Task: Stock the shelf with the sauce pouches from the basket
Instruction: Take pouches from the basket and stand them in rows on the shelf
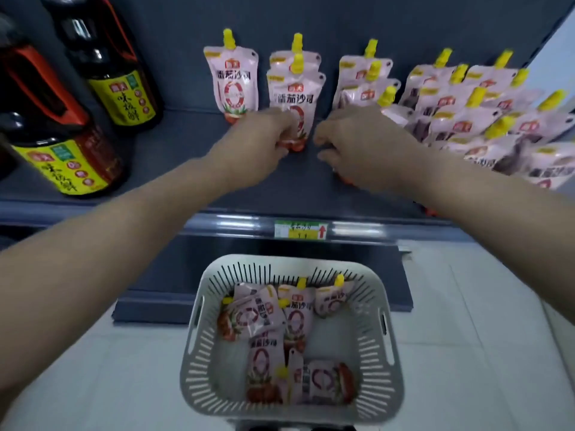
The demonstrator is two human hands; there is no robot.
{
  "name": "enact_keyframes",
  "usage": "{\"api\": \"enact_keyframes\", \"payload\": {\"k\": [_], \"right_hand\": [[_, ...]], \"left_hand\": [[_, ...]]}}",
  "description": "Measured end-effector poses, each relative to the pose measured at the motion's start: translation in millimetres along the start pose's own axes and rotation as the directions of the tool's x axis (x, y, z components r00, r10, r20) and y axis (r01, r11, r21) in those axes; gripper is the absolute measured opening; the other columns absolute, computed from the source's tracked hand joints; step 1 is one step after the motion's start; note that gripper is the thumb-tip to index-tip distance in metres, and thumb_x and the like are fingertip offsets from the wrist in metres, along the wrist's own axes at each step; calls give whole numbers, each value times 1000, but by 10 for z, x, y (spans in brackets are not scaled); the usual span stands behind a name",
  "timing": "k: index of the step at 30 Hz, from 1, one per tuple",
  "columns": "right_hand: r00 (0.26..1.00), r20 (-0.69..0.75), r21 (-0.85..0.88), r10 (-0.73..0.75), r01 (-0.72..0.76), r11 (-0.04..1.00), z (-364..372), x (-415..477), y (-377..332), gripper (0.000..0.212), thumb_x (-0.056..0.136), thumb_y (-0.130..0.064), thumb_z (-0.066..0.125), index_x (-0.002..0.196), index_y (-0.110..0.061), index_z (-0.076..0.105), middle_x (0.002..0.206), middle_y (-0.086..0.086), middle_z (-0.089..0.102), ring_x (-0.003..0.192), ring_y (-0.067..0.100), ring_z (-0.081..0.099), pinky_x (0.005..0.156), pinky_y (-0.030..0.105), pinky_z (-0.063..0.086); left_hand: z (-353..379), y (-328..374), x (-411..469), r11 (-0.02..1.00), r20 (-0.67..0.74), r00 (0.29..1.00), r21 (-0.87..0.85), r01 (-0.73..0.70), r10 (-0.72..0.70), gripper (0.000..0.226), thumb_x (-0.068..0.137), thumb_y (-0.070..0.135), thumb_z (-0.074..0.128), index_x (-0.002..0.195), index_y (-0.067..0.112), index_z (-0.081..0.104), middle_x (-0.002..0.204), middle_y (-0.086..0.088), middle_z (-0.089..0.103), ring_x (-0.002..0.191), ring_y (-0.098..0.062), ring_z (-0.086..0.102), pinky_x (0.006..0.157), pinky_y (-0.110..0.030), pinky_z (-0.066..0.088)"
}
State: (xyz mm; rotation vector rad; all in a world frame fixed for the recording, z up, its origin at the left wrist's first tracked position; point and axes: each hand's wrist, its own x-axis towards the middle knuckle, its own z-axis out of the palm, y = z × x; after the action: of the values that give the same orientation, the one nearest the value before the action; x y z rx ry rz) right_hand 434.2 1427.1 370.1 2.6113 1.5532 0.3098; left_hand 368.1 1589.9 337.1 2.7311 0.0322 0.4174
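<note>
Now the left hand [267, 135] pinches the base of a sauce pouch [294, 98], standing it mid-row on the shelf [174, 144]. The right hand [357, 144] curls just beside, and I cannot tell whether it holds anything. Next, likely, another from the basket [199, 321].

Dark grey right across twelve o'clock: the back panel [311, 17], matte and evenly lit. Below it the shelf [174, 141] runs the same grey, and at ten o'clock big dark bottles [102, 57] with yellow labels stand on it. Along its front edge a glossy rail [236, 223] catches pale glare, and a green-and-yellow price tag [300, 230] sits dead centre. Under that, a lower board [168, 284] in shadow. Pale tiled floor [466, 353] from four round to eight o'clock. A light wall [561, 38] at two.
</note>
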Motion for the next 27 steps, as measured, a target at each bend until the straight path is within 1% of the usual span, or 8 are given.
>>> {"api": "enact_keyframes", "payload": {"k": [5,8,12,15,18,23,25,27], "right_hand": [[980,177,-19,-96,101,995,652,-484,-358,21,91,-16,51,105,-4,62,105,17,63,100,36,57,81,42,42],[937,333,-5,-104,112,994,1117,-712,-514,22,93,-18,50,110,-10,61,112,11,63,105,29,57,84,37,43],[871,480,23,-107,109,994,1764,-955,-524,32,89,-6,45,120,-9,54,121,11,57,110,28,53,88,38,44],[843,531,12,-80,87,996,2149,-1126,-435,45,88,-5,46,133,-11,44,142,13,42,128,30,43,100,41,44],[847,531,-50,-39,77,996,2381,-1252,-411,47,94,-10,42,140,-10,36,149,15,33,138,32,29,105,42,39],[886,463,-148,42,30,989,2567,-1343,-385,44,94,-7,43,137,-3,37,143,20,34,130,36,39,103,40,38],[893,448,-125,51,6,992,2620,-1349,-374,42,93,-6,45,135,-4,40,141,18,39,126,34,45,100,38,41],[896,441,-77,57,-25,997,2656,-1330,-377,35,93,-6,45,128,-6,49,133,15,49,118,31,52,92,36,45]], "left_hand": [[585,13,-726,997,264,963,54,-63,46,23,87,10,57,110,9,60,109,-10,60,102,-28,56,88,-38,43],[970,-122,-1097,998,387,920,58,38,-58,25,88,11,56,112,10,60,114,-7,60,105,-26,56,89,-35,44],[1508,-364,-1467,962,538,800,201,184,-265,34,90,18,54,123,15,53,125,-5,56,113,-25,54,98,-36,42],[1931,-473,-1653,931,564,740,207,301,-365,40,87,16,58,126,14,51,126,-8,56,110,-24,57,97,-36,47],[2297,-545,-1753,885,579,675,226,406,-458,66,82,15,66,141,16,36,143,-9,44,126,-28,49,107,-41,41],[2715,-703,-1783,788,580,567,240,567,-585,88,74,15,73,146,16,22,151,-9,29,133,-32,39,109,-46,37],[2821,-745,-1785,759,549,562,234,607,-619,88,73,15,74,144,13,24,150,-11,26,134,-34,37,109,-46,36],[2892,-786,-1778,742,483,592,210,637,-645,80,71,14,73,139,12,31,144,-13,33,129,-34,41,106,-46,40]]}}
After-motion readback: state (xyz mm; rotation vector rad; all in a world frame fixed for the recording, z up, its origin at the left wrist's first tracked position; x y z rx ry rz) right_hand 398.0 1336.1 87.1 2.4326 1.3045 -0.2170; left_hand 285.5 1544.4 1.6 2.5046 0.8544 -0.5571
